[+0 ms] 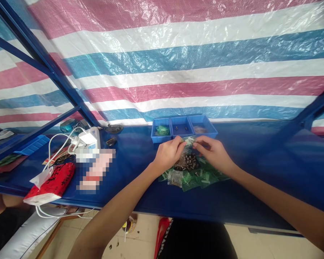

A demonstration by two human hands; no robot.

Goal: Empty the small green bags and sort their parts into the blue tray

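Both hands pinch a small plastic bag (189, 140) with pale pieces in it, held above the blue table just in front of the bins. My left hand (169, 153) grips its left edge between thumb and fingers. On the opposite side, my right hand (214, 153) has thumb and forefinger closed on the bag. Below them lies a heap of small dark metal parts (190, 162). Around that heap are green-tinted bags (191, 182) of light pieces and a clear bag (175, 178). My right hand hides some of the bags.
A three-compartment blue bin (158, 137) stands behind my hands, with a green bag (162, 130) in its left compartment. To the left are a white power strip (93, 138) with cables, a dark oval object (111, 142) and a red packet (54, 183). Another person's arm shows far left.
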